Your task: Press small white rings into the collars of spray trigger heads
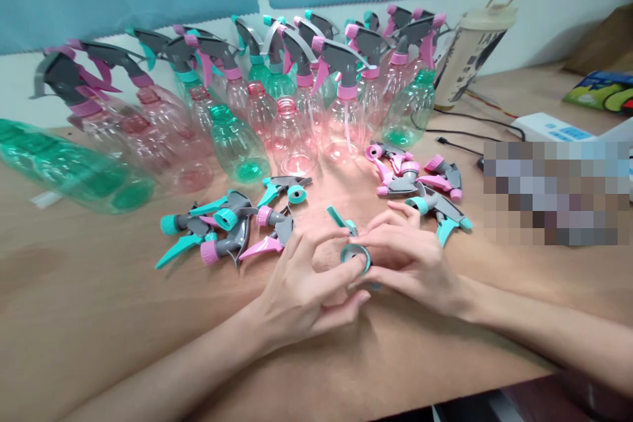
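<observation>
Between my two hands is a teal and grey spray head (pixel 350 252), its round teal collar facing me. My left hand (pixel 314 277) has its index fingertip at the collar's opening, with the thumb below. My right hand (pixel 413 260) grips the spray head from the right, fingers closed round its side. Loose spray heads in pink, teal and grey lie left of my hands (pixel 230 227) and more lie beyond my right hand (pixel 442 178). Part of the held spray head is hidden by my fingers.
Clear pink (pixel 294 145) and green bottles (pixel 240 148) stand behind, many with spray heads fitted. A green bottle (pixel 84 175) lies at the left. Back right are a cream tumbler (pixel 467 53), black cables (pixel 465 133) and a white box (pixel 548 128).
</observation>
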`<action>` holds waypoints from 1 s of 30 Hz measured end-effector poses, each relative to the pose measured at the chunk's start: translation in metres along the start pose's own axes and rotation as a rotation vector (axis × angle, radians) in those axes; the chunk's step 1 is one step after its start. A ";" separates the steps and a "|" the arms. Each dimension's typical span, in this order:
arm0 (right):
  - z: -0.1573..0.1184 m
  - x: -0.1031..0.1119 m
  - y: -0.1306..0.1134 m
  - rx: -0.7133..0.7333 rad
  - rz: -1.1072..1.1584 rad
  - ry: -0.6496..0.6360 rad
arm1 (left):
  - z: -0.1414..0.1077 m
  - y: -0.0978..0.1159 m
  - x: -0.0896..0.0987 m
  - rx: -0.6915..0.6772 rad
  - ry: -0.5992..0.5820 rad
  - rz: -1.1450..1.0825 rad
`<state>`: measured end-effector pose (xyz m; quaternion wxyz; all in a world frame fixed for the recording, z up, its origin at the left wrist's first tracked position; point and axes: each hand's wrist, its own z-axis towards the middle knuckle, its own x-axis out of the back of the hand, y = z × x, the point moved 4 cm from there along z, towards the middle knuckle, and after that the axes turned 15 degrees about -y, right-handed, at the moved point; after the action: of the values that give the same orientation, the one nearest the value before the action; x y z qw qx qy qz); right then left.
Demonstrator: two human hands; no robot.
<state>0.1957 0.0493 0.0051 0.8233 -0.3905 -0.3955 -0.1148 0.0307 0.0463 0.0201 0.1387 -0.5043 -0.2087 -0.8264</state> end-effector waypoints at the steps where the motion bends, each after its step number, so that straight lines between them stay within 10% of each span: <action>1: 0.000 0.000 0.000 -0.004 0.003 0.004 | 0.000 0.000 0.001 -0.008 0.012 -0.001; 30: 0.001 0.002 0.001 -0.023 0.045 -0.002 | -0.002 -0.003 0.007 0.082 0.046 0.030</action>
<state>0.1970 0.0513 0.0063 0.8208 -0.4088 -0.3861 -0.1007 0.0252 0.0475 0.0248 0.1762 -0.4823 -0.2315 -0.8263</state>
